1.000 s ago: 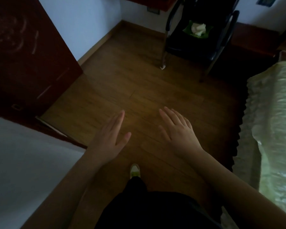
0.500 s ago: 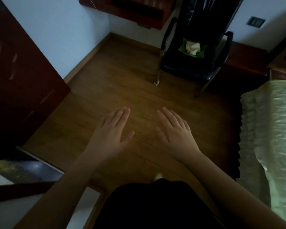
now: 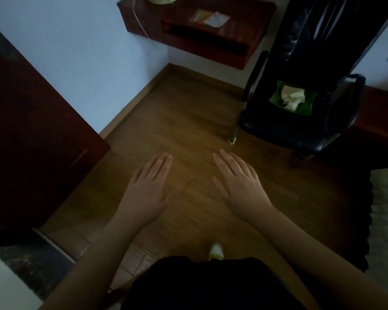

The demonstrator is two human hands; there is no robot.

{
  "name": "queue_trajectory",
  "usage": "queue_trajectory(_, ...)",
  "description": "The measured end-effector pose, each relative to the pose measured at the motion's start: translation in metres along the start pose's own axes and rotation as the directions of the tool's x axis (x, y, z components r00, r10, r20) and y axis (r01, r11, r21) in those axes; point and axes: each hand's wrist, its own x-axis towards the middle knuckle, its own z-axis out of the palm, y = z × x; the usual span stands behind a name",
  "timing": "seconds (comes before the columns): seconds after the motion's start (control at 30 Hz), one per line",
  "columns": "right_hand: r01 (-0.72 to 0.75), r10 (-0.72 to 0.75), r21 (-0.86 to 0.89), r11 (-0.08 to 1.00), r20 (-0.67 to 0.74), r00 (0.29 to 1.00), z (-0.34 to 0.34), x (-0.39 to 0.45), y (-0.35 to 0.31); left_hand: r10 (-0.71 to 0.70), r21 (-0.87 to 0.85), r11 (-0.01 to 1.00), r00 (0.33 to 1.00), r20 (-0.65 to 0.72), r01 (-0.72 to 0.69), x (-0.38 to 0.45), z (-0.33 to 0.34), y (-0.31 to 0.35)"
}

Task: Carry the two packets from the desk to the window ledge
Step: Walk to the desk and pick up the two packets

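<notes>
Both the left hand [image 3: 147,189] and right hand [image 3: 239,183] are hovering spread and empty; the 2 flat pale packets [image 3: 211,17] are lying well ahead on the dark red wooden bench [image 3: 251,25], so walking closer before reaching seems wise.

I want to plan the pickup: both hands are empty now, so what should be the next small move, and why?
Probably step forward toward the desk. The two packets lie side by side on its top, far beyond the open, empty left hand and right hand, which hover over bare floor.
</notes>
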Motion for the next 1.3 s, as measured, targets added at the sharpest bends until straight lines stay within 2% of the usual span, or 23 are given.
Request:
queue_trajectory(0.3,0.003,-0.003,0.008,1.0,0.011,1.0,-0.037,0.142,-0.011,0.031,-0.013,0.999,0.999,0.015,-0.031,0.132,-0.032,-0.057)
queue_trajectory(0.53,-0.134,0.135,0.031,0.99,-0.03,0.99,-0.036,0.265,-0.048,0.114,0.013,0.993,0.993,0.016,-0.114,0.243,-0.055,-0.14)
queue_trajectory(0.77,-0.166,0.168,0.029,0.986,-0.074,0.983,-0.057,0.367,-0.069,0.183,0.047,0.982,0.983,0.016,-0.183,0.359,-0.094,-0.207)
queue_trajectory(0.97,-0.179,0.181,0.03,0.983,-0.115,0.977,-0.078,0.445,-0.051,0.247,0.017,0.969,0.969,0.023,-0.247,0.443,-0.105,-0.218)
queue_trajectory(1.13,-0.167,0.17,0.052,0.985,-0.081,0.982,-0.094,0.51,-0.02,0.262,0.045,0.963,0.964,0.052,-0.264,0.516,-0.109,-0.216)
queue_trajectory(1.3,-0.16,0.171,0.1,0.982,-0.105,0.98,-0.122,0.591,0.034,0.219,0.054,0.973,0.973,0.066,-0.223,0.604,-0.112,-0.206)
